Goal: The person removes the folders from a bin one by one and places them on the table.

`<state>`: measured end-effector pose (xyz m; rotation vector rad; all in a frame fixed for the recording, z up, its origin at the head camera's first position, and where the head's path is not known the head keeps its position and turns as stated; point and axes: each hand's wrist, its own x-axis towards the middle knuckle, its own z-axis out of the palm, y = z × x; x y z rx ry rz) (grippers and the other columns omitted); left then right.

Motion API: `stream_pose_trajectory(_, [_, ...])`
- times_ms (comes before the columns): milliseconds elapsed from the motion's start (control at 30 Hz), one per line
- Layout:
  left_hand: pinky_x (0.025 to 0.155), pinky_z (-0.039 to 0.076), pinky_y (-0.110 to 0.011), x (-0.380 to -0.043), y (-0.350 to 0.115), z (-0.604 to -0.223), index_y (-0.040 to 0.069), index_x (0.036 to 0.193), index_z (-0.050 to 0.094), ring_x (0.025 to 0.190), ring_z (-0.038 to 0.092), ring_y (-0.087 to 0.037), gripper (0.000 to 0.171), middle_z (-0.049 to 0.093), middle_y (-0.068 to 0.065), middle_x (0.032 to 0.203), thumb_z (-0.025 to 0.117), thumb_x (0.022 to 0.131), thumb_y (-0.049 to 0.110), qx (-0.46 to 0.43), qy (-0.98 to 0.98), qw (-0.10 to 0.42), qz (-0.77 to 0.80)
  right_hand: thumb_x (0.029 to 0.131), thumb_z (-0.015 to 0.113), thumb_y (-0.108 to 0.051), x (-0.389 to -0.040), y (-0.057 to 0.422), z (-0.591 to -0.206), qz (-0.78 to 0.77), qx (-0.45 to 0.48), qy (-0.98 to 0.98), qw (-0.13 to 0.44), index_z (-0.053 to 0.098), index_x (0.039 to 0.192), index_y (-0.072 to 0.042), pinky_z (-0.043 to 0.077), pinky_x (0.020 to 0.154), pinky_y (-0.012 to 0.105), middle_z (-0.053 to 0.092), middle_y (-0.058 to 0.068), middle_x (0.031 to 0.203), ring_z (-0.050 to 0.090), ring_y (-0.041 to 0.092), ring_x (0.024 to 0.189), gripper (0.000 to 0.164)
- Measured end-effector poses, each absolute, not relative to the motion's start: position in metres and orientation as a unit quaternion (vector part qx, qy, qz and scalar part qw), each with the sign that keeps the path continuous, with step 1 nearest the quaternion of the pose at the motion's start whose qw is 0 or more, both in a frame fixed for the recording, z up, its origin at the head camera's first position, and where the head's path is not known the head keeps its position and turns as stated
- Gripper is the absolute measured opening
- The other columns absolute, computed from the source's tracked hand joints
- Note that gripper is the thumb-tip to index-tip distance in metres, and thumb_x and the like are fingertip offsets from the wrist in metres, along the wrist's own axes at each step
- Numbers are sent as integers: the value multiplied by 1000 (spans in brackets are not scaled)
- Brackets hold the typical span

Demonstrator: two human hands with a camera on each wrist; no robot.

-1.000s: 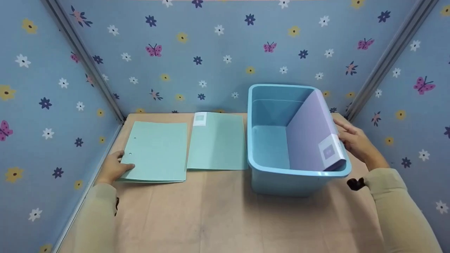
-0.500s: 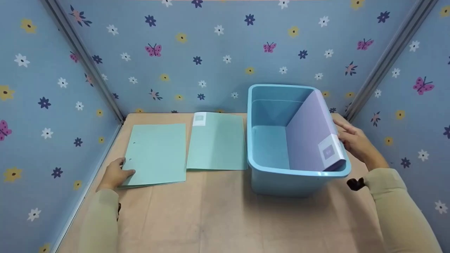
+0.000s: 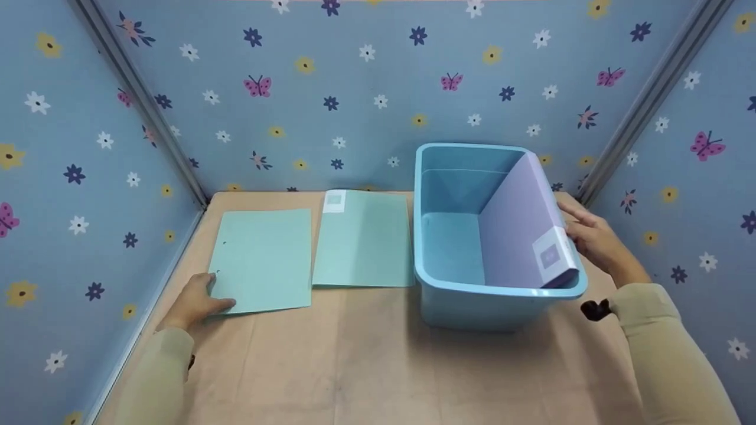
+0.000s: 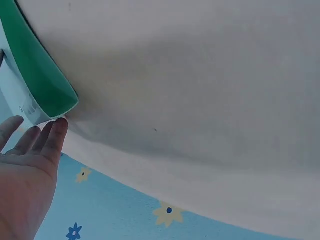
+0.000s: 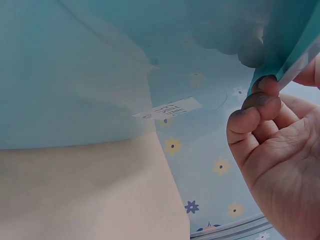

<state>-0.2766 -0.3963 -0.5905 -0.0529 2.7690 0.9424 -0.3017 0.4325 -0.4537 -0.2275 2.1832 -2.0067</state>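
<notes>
Two hands busy. Left hand [image 3: 194, 302] pinches left green folder [image 3: 263, 260] by near-left corner: thumb on cover, fingers at edge, closed to folder's thickness; probably easiest hold on something so flat. Right hand [image 3: 601, 243], fingers curled, grips blue bin [image 3: 472, 310] by right rim, seemingly steadying it. Inside bin, purple folder [image 3: 512, 221] leans against right wall, likely for support. Middle green folder [image 3: 363, 243] lies on table [image 3: 378, 366], beside bin.
</notes>
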Motion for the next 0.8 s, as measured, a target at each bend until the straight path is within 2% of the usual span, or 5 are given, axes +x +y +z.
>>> stream_pose_trajectory(133, [126,21,-77,-270,-393,-592,-22,162,21,155,14,-68,122,9,-49,168,93,86,41,-12,944,131,303,114,55,-14,-302,432,-454,-666,-77,737,83,30,172,-7,65,86,26,82,-9,118,80,10,98,63])
stream_pose_trajectory(233, [125,20,-78,-267,-390,-593,-21,162,21,155,11,-69,128,4,-49,169,96,82,44,-1,947,137,289,114,56,-16,-302,432,-454,-663,-74,740,82,30,172,-9,65,87,26,81,-10,118,80,10,98,64])
stream_pose_trajectory(300, [124,20,-79,-266,-390,-594,-21,162,21,155,9,-70,127,3,-49,169,96,82,43,8,949,135,284,114,56,-17,-302,433,-455,-661,-70,742,82,30,172,-10,64,88,25,80,-12,120,80,10,99,64])
stream_pose_trajectory(533, [123,26,-77,-269,-388,-594,-23,160,25,154,14,-70,115,6,-50,168,95,84,27,21,951,121,283,113,51,-5,-300,434,-455,-666,-78,737,79,20,172,-1,63,78,23,80,-7,104,73,7,85,67])
stream_pose_trajectory(800, [125,25,-77,-281,-387,-594,-21,161,27,155,13,-69,106,7,-49,169,91,87,21,15,952,128,278,114,53,-11,-300,433,-456,-667,-79,737,78,27,172,-7,64,85,24,81,-8,112,78,9,92,64])
